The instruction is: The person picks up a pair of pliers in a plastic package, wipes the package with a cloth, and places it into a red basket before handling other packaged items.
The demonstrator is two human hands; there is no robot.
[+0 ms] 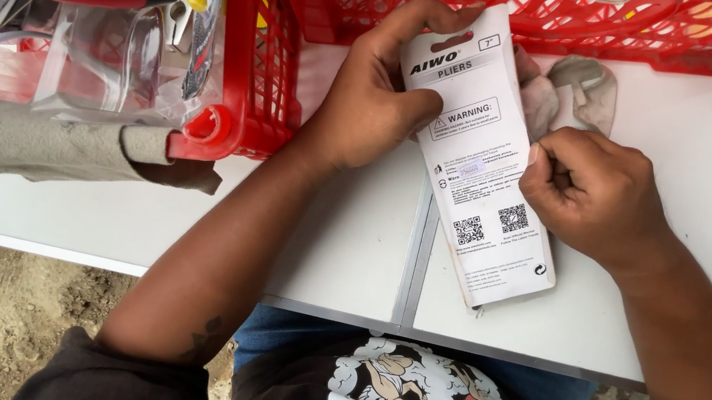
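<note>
Your left hand [376, 91] clamps the white pliers card [478, 157] near its top, steadying it mid-frame, while your right hand [594, 192] pinches its right edge to pry.

two red baskets [255, 74], one card package [481, 171], two hands [370, 100]

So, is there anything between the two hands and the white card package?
Nothing visible. The left hand already grips the white card package at its upper left edge, and the right hand pinches its right edge, fingers closed on it, above the white table.
</note>
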